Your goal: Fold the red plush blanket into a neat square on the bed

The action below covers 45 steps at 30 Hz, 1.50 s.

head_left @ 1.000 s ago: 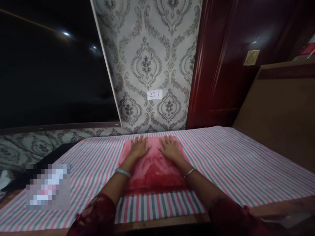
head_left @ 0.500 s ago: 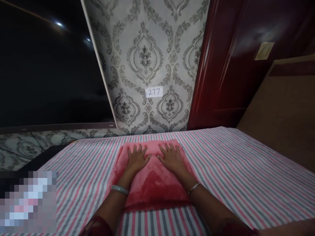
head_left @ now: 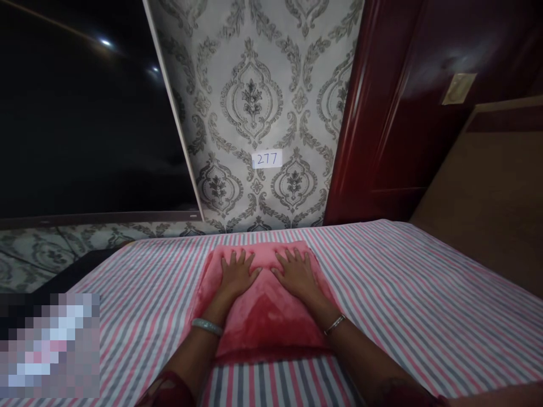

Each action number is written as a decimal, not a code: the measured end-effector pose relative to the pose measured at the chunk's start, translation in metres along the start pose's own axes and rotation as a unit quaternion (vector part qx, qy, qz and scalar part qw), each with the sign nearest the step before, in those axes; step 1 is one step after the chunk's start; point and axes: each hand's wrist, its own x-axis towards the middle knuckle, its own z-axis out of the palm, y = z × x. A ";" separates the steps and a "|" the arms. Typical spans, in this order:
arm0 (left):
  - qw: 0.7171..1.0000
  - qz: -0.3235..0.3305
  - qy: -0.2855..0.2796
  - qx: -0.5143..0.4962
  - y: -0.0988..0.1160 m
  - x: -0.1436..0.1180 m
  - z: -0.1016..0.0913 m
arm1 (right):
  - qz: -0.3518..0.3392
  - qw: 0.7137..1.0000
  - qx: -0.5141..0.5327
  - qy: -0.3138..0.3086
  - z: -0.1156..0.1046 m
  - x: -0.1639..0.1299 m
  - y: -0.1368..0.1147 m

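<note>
A plush pink-red piece of fabric [head_left: 271, 325], roughly square and apparently folded, lies flat in front of me. My left hand [head_left: 236, 273] rests palm down on its upper left part, fingers spread. On the upper right part, my right hand [head_left: 297, 273] lies flat in the same way, its fingers also apart. Both hands touch the plush surface and grip nothing. Whether the fabric has layers underneath cannot be made out. Beneath it is a striped cloth [head_left: 407, 294] in pink, grey and white.
A large dark television screen [head_left: 85, 124] stands at the left. Patterned wallpaper [head_left: 254, 68] with a paper label [head_left: 267, 159] reading 277 is behind. At the right are a dark red wooden panel [head_left: 382, 113] and a brown board [head_left: 492, 198]. A blurred patch covers the lower left corner.
The background has shifted very slightly to the right in view. Both hands stay in the same place on the fabric.
</note>
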 end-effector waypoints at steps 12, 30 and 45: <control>1.000 -0.004 -0.006 0.008 0.002 -0.004 -0.007 | 0.003 1.000 0.003 0.001 -0.002 0.000 -0.001; 1.000 -0.012 -0.010 0.008 -0.001 -0.001 -0.002 | 0.021 1.000 0.015 -0.004 0.000 0.000 -0.001; 1.000 -0.001 0.011 -0.011 -0.006 -0.001 0.010 | 0.009 1.000 -0.007 0.000 0.003 0.000 -0.001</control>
